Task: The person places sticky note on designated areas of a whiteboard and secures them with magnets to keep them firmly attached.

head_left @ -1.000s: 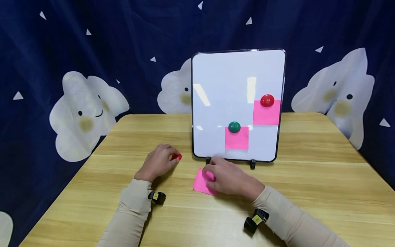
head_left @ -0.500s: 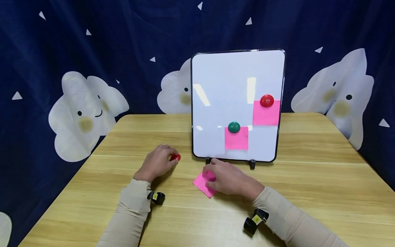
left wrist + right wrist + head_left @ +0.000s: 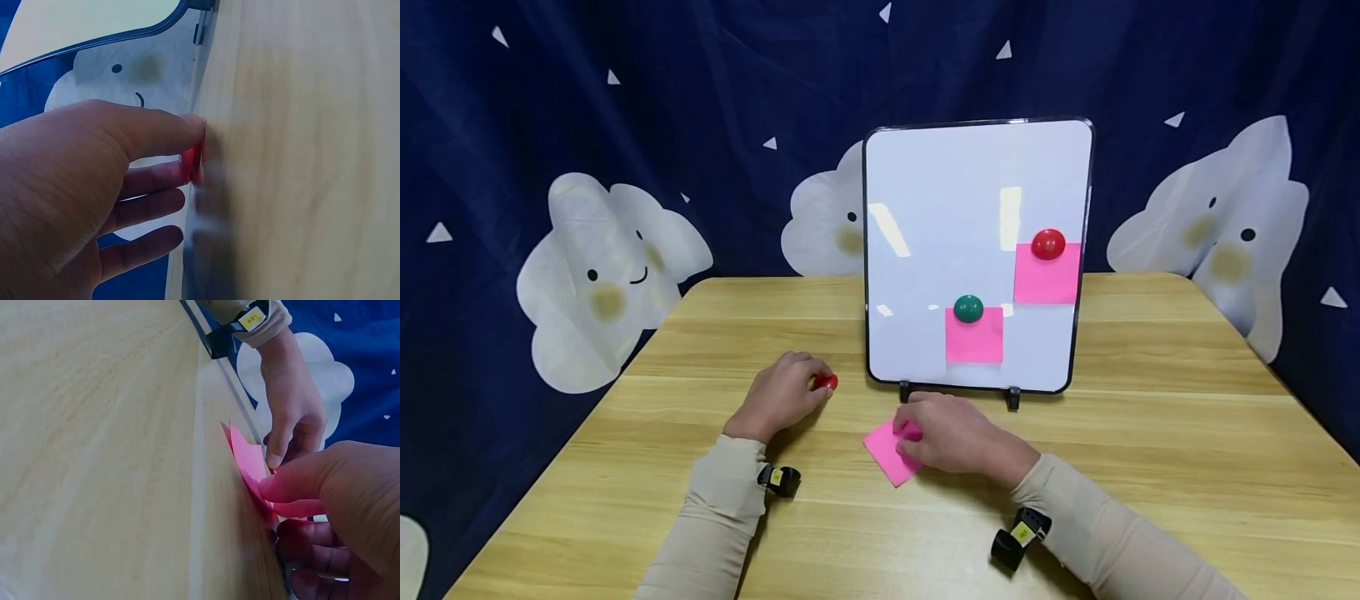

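My left hand [image 3: 780, 395] grips a round red magnet [image 3: 825, 382] at the tabletop, left of the whiteboard. In the left wrist view, thumb and index finger pinch the magnet [image 3: 194, 157] close to the wood. Between the thumb and fingers of my right hand [image 3: 958, 435] is a pink sticky note [image 3: 891, 450], low over the table in front of the board. One edge of the note [image 3: 247, 459] stands raised in the right wrist view; part of it is hidden behind the fingers.
The whiteboard [image 3: 943, 200] stands upright on small black feet [image 3: 1013, 398]. A green magnet [image 3: 968, 309] sits at the top of one pink note [image 3: 974, 340], and a red magnet [image 3: 1048, 244] on another [image 3: 1045, 279]. Behind the wooden table [image 3: 1120, 500] hangs a blue cloud-patterned curtain [image 3: 730, 75].
The pink note in my right hand has turned, and its free corner has shifted slightly left and toward me. The right fingers have moved slightly toward me. The left hand stays nearly still.
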Available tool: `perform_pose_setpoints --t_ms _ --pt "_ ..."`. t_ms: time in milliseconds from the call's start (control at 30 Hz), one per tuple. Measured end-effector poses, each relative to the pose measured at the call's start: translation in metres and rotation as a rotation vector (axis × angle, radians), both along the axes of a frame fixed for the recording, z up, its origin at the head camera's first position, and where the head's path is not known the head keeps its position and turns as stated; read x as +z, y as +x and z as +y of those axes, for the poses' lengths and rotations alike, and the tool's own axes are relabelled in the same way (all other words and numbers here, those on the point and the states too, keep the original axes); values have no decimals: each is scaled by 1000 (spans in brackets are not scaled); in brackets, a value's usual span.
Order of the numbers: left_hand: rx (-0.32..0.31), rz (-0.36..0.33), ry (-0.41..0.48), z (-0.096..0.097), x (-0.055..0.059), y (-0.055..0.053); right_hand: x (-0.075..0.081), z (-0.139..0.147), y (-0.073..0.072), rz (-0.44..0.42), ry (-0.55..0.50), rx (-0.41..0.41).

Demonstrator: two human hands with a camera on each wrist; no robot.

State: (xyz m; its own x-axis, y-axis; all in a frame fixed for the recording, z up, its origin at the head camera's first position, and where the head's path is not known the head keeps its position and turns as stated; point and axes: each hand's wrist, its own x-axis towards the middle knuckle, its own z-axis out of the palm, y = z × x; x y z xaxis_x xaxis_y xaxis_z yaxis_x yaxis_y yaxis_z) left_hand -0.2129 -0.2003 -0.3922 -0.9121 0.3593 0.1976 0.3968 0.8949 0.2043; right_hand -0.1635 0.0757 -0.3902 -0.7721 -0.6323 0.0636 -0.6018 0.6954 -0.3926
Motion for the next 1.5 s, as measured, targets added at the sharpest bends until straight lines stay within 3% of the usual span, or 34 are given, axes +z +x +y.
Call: perform_pose_setpoints --t_ms 567,1100,1500 --pt "24 -5 4 -1 2 0 -5 -1 -3 10 -145 8" --pt "42 24 -28 -2 0 0 -9 -3 -3 39 -211 27" --pt "14 60 -20 -4 0 0 -8 -4 -1 32 -218 20"
